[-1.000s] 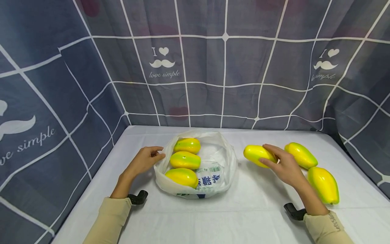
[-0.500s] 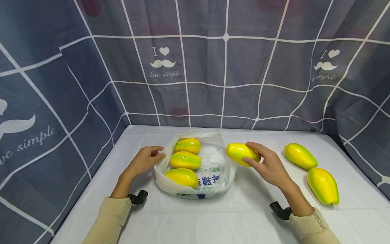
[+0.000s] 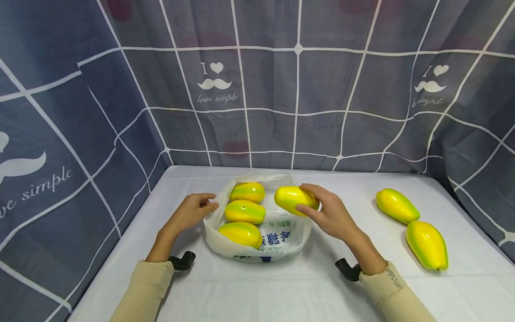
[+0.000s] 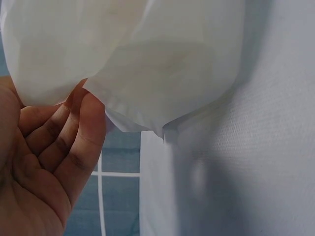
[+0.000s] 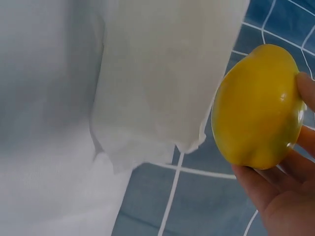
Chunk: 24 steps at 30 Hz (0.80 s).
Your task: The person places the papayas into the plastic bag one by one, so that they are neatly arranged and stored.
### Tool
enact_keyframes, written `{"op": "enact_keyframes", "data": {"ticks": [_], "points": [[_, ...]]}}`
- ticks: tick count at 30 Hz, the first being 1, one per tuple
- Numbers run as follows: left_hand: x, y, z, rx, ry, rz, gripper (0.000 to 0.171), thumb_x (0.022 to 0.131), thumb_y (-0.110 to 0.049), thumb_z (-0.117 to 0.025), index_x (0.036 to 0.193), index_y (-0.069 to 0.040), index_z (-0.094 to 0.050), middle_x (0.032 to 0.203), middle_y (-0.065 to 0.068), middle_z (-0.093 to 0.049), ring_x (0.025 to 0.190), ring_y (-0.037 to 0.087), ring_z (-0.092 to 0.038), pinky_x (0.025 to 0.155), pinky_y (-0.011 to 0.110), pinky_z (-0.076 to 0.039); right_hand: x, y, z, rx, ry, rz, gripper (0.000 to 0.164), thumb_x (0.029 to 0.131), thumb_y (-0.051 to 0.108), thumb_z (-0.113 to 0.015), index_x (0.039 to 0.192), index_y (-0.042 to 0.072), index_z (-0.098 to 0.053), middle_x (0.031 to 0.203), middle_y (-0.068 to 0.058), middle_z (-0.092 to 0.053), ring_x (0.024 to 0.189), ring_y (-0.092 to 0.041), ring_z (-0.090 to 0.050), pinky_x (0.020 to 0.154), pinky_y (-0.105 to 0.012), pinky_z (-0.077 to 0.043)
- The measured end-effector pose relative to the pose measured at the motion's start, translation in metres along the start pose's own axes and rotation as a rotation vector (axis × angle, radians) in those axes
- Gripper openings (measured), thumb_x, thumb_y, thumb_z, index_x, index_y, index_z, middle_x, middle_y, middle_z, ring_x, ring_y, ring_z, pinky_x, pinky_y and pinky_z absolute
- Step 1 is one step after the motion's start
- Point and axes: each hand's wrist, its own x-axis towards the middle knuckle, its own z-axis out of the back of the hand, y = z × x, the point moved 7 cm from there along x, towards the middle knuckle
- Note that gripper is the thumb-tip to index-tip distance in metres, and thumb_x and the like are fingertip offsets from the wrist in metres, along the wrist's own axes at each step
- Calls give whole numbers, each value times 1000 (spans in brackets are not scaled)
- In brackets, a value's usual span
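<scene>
My right hand (image 3: 333, 215) grips a yellow-green papaya (image 3: 290, 200) by its right end, thumb on the near side and fingers on the far side. It is held over the right part of an open white plastic bag (image 3: 298, 239). In the right wrist view the papaya (image 5: 258, 105) shows beside the outside of the bag (image 5: 157, 78). Inside the bag, three papayas (image 3: 244, 211) lie in a column along the left side. My left hand (image 3: 192, 211) pinches the bag's left rim; in the left wrist view its fingers (image 4: 88, 118) curl at the edge of the plastic.
Two more papayas, one farther back (image 3: 396, 205) and one nearer (image 3: 427, 245), lie on the white tablecloth (image 3: 281, 290) at the right. A dark grid-patterned curtain (image 3: 265, 129) stands behind the table and along both sides. Black wrist mounts (image 3: 183, 260) stick out beneath both forearms.
My right hand has carried the papaya leftward from beside the two loose ones to over the bag. The left hand and the bag have stayed in place.
</scene>
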Motion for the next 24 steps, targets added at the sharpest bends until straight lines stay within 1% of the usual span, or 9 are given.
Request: {"op": "enact_keyframes", "data": {"ticks": [5,9,15,21,24], "points": [[-1,-2,0,-8,-5,-21,37,96,-17,-65,124,7,-63,84,5,-66,76,18,-58,76,37,-49,5,5,-13,-5,35,15,49,87,16,-77,130,0,-59,128,-13,-62,114,-29,-59,98,-48,-45],[-1,-3,0,-11,-5,-22,36,95,-16,-66,123,6,-64,81,4,-65,74,18,-56,74,36,-48,10,8,-21,4,61,4,50,87,18,-77,130,0,-58,129,-12,-62,113,-27,-59,96,-47,-46],[-1,-2,0,-4,-2,-14,37,96,-17,-66,124,6,-64,82,4,-65,75,18,-56,74,36,-48,17,5,-36,22,103,-34,50,88,20,-77,131,1,-58,129,-11,-61,108,-24,-59,93,-44,-48],[-1,-1,1,8,-2,-1,38,96,-18,-65,125,6,-63,85,5,-65,76,18,-56,75,37,-48,26,3,-46,9,110,-41,49,89,22,-76,130,1,-58,126,-11,-61,105,-25,-58,90,-45,-48],[-1,-1,0,7,1,-1,38,96,-19,-65,125,6,-63,85,5,-65,77,18,-56,76,37,-48,28,0,-49,-7,116,-62,49,89,21,-75,130,1,-57,127,-12,-61,105,-26,-58,90,-45,-47]]}}
